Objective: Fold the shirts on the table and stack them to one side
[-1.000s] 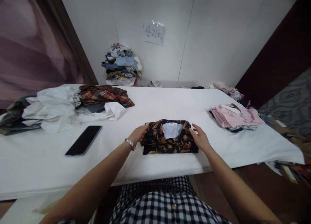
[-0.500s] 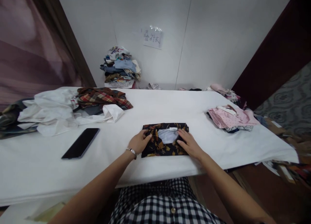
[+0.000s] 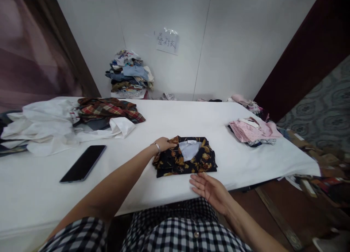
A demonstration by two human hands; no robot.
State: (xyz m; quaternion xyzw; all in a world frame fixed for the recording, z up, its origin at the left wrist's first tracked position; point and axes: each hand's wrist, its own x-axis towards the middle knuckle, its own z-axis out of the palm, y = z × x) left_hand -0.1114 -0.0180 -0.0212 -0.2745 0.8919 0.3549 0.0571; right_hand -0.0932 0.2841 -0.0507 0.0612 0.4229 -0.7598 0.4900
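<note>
A dark shirt with a yellow-brown floral print [image 3: 188, 162] lies folded near the table's front edge, its pale lining and white label showing at the neck. My left hand [image 3: 164, 144] grips its upper left corner, fingers pressed on the cloth. At the shirt's front edge, my right hand [image 3: 209, 190] is turned palm up with its fingers apart, the fingertips by the lower hem and nothing held in them.
On the white-covered table [image 3: 175, 117], a black phone [image 3: 83, 164] lies left, before crumpled white clothes [image 3: 49, 122] and a plaid shirt [image 3: 109, 109]. Folded pink clothes [image 3: 253, 130] sit right. A clothes pile [image 3: 131, 73] stands behind the table.
My left hand has moved up to the shirt's upper left corner and taken hold of it. My right hand has left the shirt's top and come down to its front edge, palm turned up.
</note>
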